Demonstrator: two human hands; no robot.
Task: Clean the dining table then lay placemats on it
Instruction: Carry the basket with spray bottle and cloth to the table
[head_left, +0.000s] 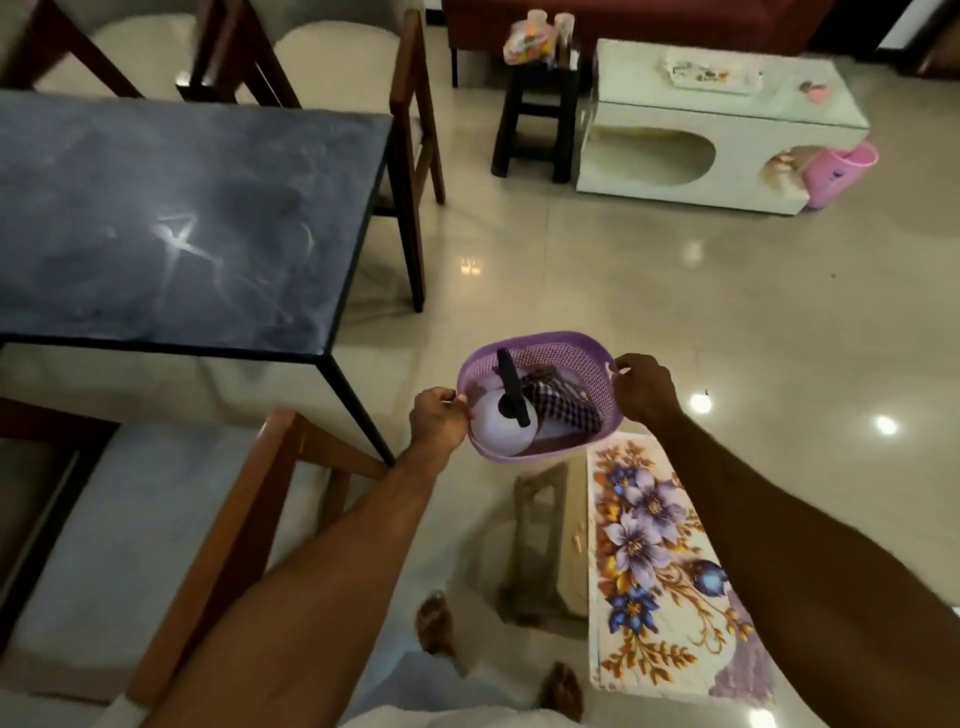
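I hold a purple plastic basket (566, 349) in the air above the floor, to the right of the dining table. My left hand (439, 418) grips its left rim and my right hand (644, 387) grips its right rim. Inside lie a white spray bottle (498, 428) with a black nozzle and a checked cloth (566, 400). The dark stone-topped dining table (171, 218) stands at the left, smeared and bare. Below the basket a stack of floral placemats (654, 561) lies on a small stool (537, 540).
Wooden chairs with pale cushions stand around the table: two behind it (332, 62) and one at the near left (156, 545). A dark stool (535, 124), a white low table (717, 130) and a pink basket (839, 174) sit at the back right. My feet are on the glossy tiled floor.
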